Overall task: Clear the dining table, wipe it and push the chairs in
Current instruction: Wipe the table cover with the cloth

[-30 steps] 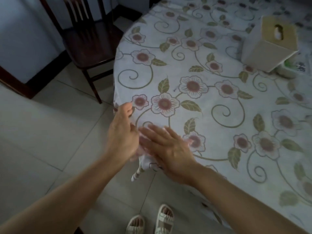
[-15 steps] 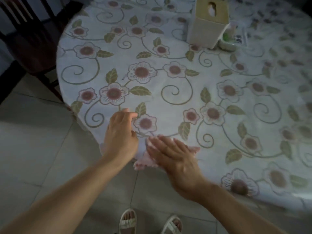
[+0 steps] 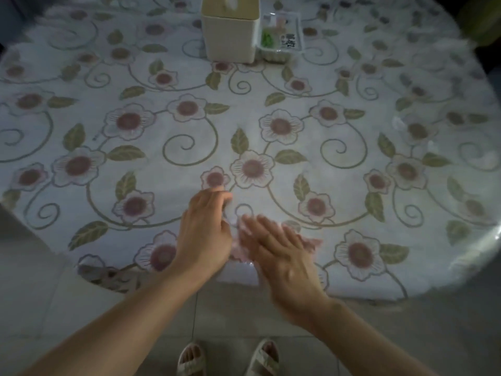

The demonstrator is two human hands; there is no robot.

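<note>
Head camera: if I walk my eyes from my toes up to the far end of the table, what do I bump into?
Sandals → left hand and right hand on the pink cloth → flowery table → tissue box beside a food pack.

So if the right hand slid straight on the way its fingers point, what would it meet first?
Probably the left hand. The right hand lies flat on the pink cloth, fingers angled up-left toward the left hand's fingers, close by. Depth is blurred, so it might pass just beyond them over bare tablecloth.
</note>
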